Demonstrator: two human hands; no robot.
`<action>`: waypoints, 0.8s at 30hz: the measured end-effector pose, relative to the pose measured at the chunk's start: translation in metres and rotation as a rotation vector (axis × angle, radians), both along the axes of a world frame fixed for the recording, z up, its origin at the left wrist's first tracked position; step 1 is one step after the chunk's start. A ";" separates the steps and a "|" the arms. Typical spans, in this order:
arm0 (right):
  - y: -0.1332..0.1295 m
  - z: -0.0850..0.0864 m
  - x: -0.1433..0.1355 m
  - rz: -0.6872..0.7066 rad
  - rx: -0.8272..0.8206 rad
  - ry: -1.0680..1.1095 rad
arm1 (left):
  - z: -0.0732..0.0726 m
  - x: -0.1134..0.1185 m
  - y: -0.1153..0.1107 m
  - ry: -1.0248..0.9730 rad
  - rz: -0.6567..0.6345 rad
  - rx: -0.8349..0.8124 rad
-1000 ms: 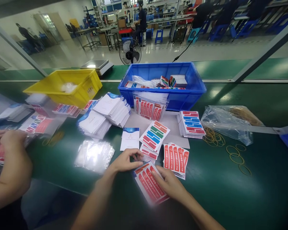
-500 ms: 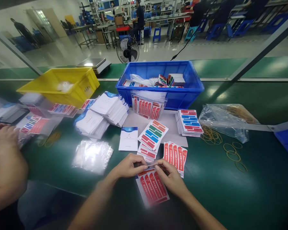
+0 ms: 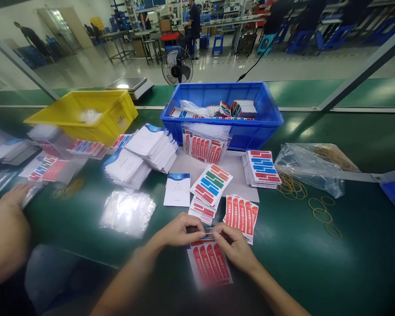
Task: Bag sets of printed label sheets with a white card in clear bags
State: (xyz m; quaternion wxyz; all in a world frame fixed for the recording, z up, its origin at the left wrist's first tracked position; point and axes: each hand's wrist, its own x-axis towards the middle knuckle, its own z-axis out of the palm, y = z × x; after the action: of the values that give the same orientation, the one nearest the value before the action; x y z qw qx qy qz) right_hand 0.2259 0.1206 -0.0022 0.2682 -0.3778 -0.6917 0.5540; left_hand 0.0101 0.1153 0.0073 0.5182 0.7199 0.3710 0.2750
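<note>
Head view: left hand [image 3: 181,229] and right hand [image 3: 234,246] pinch the bag [image 3: 211,266] along its far edge; uneven pressure could crease it.

A glossy green surface [image 3: 316,263] carries a blue plastic bin [image 3: 253,135], with a yellow plastic bin [image 3: 120,120] left of it. At the blue bin's front left lie stacks of white booklets [image 3: 153,147] with blue headers, and farther out from that corner a heap of clear plastic bags [image 3: 127,215]. Just in front of the blue bin is a pale flat sheet [image 3: 238,177], partly covered by multicoloured label sheets [image 3: 212,185]. Farther forward of the blue bin lie a single booklet [image 3: 177,191] and red label sheets [image 3: 242,216] printed Max Level and Min Level. To the blue bin's front right are loose rubber bands [image 3: 291,187] and a clear bag [image 3: 311,169] holding more
</note>
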 end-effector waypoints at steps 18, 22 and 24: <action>0.003 0.003 0.006 -0.185 -0.071 0.140 | 0.010 -0.020 0.007 -0.095 0.135 -0.063; 0.003 0.001 0.005 -0.181 -0.056 0.129 | 0.010 -0.020 0.007 -0.106 0.137 -0.033; 0.002 0.001 0.004 -0.185 -0.034 0.114 | 0.010 -0.020 0.007 -0.127 0.130 -0.008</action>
State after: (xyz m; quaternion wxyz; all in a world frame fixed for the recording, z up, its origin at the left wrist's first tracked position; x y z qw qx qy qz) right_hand 0.2301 0.1227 -0.0015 0.3505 -0.4126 -0.6279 0.5592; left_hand -0.0104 0.1225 0.0177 0.5248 0.6733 0.3842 0.3516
